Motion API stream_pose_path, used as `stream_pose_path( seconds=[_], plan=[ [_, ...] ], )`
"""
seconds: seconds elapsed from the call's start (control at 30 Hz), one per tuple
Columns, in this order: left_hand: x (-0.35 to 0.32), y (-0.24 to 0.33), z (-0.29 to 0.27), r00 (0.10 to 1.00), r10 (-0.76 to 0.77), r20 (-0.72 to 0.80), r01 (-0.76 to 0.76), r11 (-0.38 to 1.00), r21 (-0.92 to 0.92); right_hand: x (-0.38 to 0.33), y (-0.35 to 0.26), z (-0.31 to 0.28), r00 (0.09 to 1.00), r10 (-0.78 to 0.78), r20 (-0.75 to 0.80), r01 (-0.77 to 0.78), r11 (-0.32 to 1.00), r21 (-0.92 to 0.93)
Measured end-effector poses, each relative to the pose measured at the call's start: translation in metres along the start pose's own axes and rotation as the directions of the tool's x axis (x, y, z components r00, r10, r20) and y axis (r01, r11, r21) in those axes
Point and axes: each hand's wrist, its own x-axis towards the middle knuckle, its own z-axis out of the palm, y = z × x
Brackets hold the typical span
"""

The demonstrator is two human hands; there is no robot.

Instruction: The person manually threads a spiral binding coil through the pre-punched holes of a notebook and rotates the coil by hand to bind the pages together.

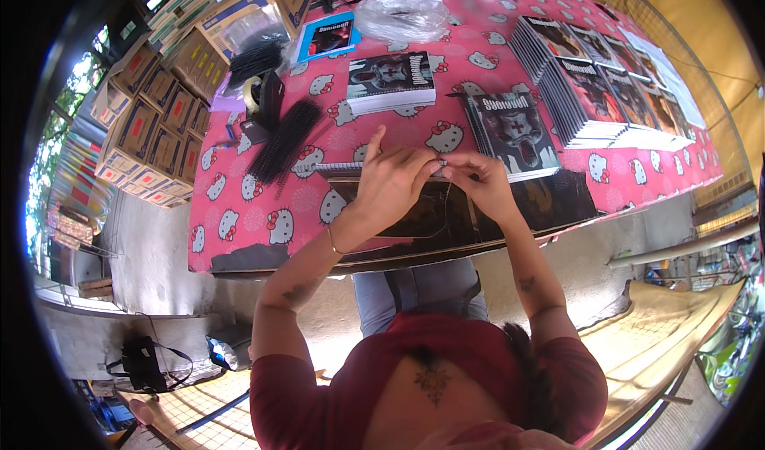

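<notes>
Centre frame, left hand (398,177) arches over the notebook (339,171), 1 finger up; right hand (484,182) meets it, both sets of fingers pinching its edge!

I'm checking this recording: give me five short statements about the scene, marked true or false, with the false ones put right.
1. The left hand and right hand are close together, near a spiral binding. True.
2. The left hand wears a glove. False: it is bare, with a thin bracelet at the wrist.
3. A pile of black coils lies on the pink tablecloth, to the left of both hands. True.
4. The tablecloth is plain. False: it is printed with cartoon cat faces.
5. Piled notebooks stand on the right side of the table. True.
</notes>
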Motion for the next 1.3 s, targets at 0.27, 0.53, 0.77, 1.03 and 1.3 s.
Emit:
stream_pose_path(
  seconds=[0.27, 0.53, 0.77, 1.03, 1.3],
  plan=[
    [0.006, 0.0, -0.005, 0.997, -0.021, 0.08, 0.019, 0.999, 0.026, 0.034, -0.012, -0.029, 0.945, 0.1, 0.312, -0.1, 0.995, -0.017],
    [0.001, 0.018, -0.012, 1.0, -0.003, 0.026, 0.002, 0.999, 0.038, 0.019, -0.023, 0.009, 0.969, -0.237, 0.064, 0.242, 0.877, -0.416],
    [0.081, 0.007, -0.076, 0.96, 0.082, -0.269, -0.108, 0.991, -0.083, -0.031, -0.013, -0.131, 0.927, -0.272, -0.258, -0.012, 0.665, -0.746],
    [0.114, -0.039, 0.129, 0.738, 0.658, 0.152, -0.626, 0.751, -0.21, -0.054, 0.036, -0.19, 0.961, -0.049, -0.272, -0.134, 0.778, -0.614],
    [0.102, -0.047, 0.15, 0.648, 0.687, 0.329, -0.572, 0.724, -0.385, -0.056, 0.038, -0.187, 0.947, 0.011, -0.321, -0.189, 0.828, -0.529]
  ],
)
